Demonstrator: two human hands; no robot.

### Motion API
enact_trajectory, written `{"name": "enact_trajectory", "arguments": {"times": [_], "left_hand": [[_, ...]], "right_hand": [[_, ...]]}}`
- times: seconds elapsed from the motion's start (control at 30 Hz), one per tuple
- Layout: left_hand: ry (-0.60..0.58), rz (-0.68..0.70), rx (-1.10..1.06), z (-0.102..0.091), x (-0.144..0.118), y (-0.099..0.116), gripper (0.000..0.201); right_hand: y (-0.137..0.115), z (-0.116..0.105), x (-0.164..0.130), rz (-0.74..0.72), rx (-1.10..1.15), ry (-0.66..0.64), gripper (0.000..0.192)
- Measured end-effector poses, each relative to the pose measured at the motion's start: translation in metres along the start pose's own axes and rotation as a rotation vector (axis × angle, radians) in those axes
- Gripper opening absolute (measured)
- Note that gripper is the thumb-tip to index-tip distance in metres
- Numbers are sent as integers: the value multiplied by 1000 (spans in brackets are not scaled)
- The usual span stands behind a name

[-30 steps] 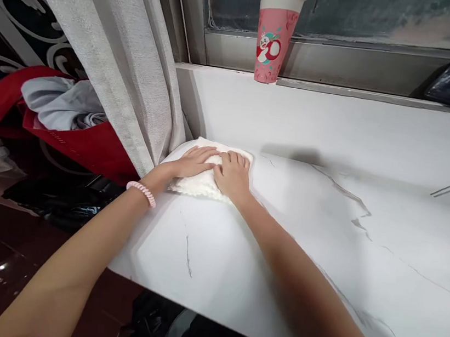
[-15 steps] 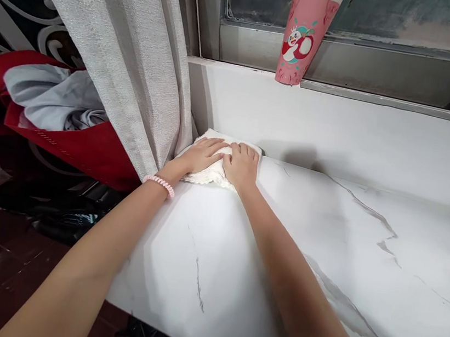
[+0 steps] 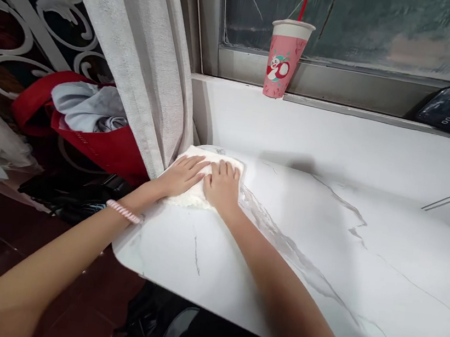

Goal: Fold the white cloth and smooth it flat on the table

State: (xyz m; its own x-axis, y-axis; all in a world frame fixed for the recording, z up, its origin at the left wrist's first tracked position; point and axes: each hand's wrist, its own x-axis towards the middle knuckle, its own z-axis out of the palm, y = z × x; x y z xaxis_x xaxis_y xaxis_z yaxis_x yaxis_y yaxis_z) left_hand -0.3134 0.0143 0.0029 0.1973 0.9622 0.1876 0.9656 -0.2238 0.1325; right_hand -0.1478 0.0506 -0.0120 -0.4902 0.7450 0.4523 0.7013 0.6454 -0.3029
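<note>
Both hands lie open and flat, palms down, on a folded white cloth [image 3: 193, 189] of nubby weave: left hand [image 3: 180, 175], right hand [image 3: 222, 184]. It sits at the far left corner of the glossy marble-veined table [image 3: 322, 247], touching the coarse grey curtain [image 3: 140, 58].

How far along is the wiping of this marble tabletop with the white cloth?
Done: a wet streak trails right of the white cloth. In hand: the left hand and right hand press flat on the cloth at the far left corner by the curtain. Left: most of the marble tabletop shows no wet marks.
</note>
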Motion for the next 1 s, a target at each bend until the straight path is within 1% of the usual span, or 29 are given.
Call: {"name": "enact_trajectory", "arguments": {"times": [0.07,0.13,0.27,0.37,0.47,0.57,0.63,0.7,0.77,0.83,0.93,1.0], "left_hand": [[19,-21,35,-4,-33,11,59],[44,-72,68,-7,-67,23,59],[93,-186,101,-11,-128,48,56],[117,-229,100,-12,-156,61,54],[126,-251,93,-14,-166,63,54],[54,-228,69,-16,-158,56,55],[16,-215,65,-16,-146,50,55],[4,-227,76,-16,-130,46,55],[-1,-240,85,-14,-110,43,56],[-12,-224,71,-11,-87,37,56],[-32,-190,5,-9,-47,24,56],[-59,-197,-54,-8,-20,12,55]], "right_hand": [[-13,-8,-20,-61,27,-47,41],[-26,-14,-41,-133,67,-85,43],[-49,-27,-80,-238,123,-116,47],[-60,-35,-99,-288,129,-137,49],[-64,-40,-105,-319,125,-168,49],[-63,-40,-100,-334,103,-190,51],[-59,-37,-93,-337,88,-182,51],[-51,-33,-82,-340,80,-165,50],[-40,-28,-68,-342,76,-157,47],[-27,-23,-53,-325,67,-152,44],[-11,-15,-29,-256,45,-119,43],[-3,-9,-15,-207,29,-93,43]]}}
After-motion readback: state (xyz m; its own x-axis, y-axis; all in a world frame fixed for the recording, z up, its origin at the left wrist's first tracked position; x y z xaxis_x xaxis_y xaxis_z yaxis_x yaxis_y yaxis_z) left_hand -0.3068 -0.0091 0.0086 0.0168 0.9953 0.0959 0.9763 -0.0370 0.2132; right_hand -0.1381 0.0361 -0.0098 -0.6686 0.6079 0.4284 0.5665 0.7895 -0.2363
